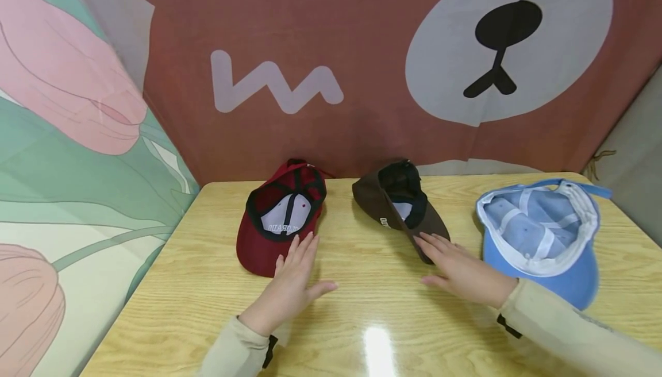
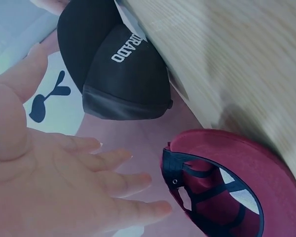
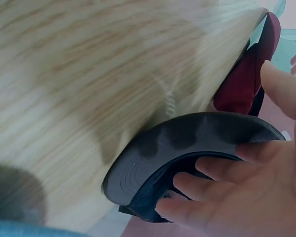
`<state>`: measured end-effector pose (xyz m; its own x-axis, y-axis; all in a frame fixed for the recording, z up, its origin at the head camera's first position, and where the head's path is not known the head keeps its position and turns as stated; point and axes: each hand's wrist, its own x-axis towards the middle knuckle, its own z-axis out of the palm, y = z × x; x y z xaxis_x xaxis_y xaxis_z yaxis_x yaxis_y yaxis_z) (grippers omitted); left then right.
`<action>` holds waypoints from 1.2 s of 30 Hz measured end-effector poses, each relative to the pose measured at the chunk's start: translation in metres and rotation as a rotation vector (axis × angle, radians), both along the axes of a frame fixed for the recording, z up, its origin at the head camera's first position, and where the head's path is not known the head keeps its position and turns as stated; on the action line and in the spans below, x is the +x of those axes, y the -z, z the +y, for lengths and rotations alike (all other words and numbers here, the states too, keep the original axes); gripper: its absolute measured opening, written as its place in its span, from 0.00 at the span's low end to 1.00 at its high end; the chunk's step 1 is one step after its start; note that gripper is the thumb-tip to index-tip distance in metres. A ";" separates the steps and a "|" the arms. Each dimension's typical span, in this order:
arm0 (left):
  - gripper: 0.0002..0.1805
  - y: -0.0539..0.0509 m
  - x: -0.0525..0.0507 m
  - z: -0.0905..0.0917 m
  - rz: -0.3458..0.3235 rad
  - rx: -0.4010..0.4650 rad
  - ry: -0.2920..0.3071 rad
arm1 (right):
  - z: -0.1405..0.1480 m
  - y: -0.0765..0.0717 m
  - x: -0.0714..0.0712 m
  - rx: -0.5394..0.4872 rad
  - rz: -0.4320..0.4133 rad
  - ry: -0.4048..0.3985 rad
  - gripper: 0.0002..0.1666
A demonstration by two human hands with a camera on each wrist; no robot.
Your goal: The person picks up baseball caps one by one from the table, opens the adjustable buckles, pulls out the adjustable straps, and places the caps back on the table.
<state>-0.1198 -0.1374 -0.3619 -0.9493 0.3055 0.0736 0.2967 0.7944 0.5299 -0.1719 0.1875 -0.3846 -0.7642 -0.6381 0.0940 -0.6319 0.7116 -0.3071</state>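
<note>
In the head view, a dark red baseball cap (image 1: 264, 253) lies with its hollow side up and its brim towards me. My left hand (image 1: 292, 291) is by that brim, fingers extended and thumb spread, holding nothing. A dark brown cap (image 1: 369, 190) with pale lettering rests tilted on its side in the middle. My right hand (image 1: 465, 273) is at its brim with straight fingers; whether they touch it I cannot tell. In the right wrist view these fingers (image 3: 207, 185) overlap the dark cap's brim (image 3: 187, 133). The lettering shows in the left wrist view on the cap's crown (image 2: 126, 74).
A light blue cap (image 1: 548, 279) lies hollow side up on the right, beside my right forearm. The wooden table (image 1: 372, 302) ends at a hanging cloth (image 1: 372, 130) with a bear print. Another cloth (image 1: 77, 193) with printed flowers hangs on the left.
</note>
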 end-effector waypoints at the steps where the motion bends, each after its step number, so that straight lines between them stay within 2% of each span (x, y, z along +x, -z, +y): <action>1: 0.46 0.000 0.000 0.000 -0.003 0.000 0.001 | 0.000 0.001 -0.001 -0.010 -0.005 0.000 0.41; 6: 0.47 0.001 0.000 0.002 -0.001 0.011 0.020 | -0.003 0.005 -0.002 -0.042 -0.020 -0.001 0.42; 17: 0.45 0.000 0.000 0.007 -0.023 0.032 0.039 | -0.009 0.012 -0.004 -0.059 0.048 -0.006 0.40; 27: 0.45 0.001 -0.003 0.009 -0.047 0.054 0.042 | -0.012 0.016 -0.009 0.006 0.068 0.016 0.41; 36: 0.44 0.002 -0.005 0.007 -0.027 0.071 0.044 | -0.018 0.017 -0.011 0.025 0.077 0.047 0.36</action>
